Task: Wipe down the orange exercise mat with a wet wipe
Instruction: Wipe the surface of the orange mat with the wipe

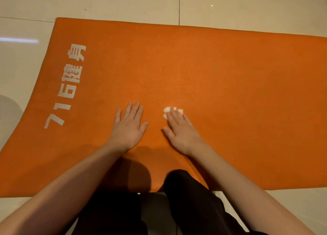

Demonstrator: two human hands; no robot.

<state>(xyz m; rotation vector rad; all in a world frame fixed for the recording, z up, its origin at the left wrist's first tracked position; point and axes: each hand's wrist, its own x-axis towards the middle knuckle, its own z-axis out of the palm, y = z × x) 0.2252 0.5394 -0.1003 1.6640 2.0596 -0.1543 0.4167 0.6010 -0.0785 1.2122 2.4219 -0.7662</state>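
Observation:
The orange exercise mat lies flat on the tiled floor and fills most of the view, with white printed characters along its left end. My left hand rests flat on the mat, fingers straight and spread. Just to its right, my right hand presses a small white wet wipe onto the mat with straight fingers. Only the wipe's far edge shows beyond my fingertips; the rest is hidden under the hand.
Beige floor tiles surround the mat on the far, left and near sides. My knees in black trousers sit at the mat's near edge, the right one overlapping it. The mat runs out of view to the right.

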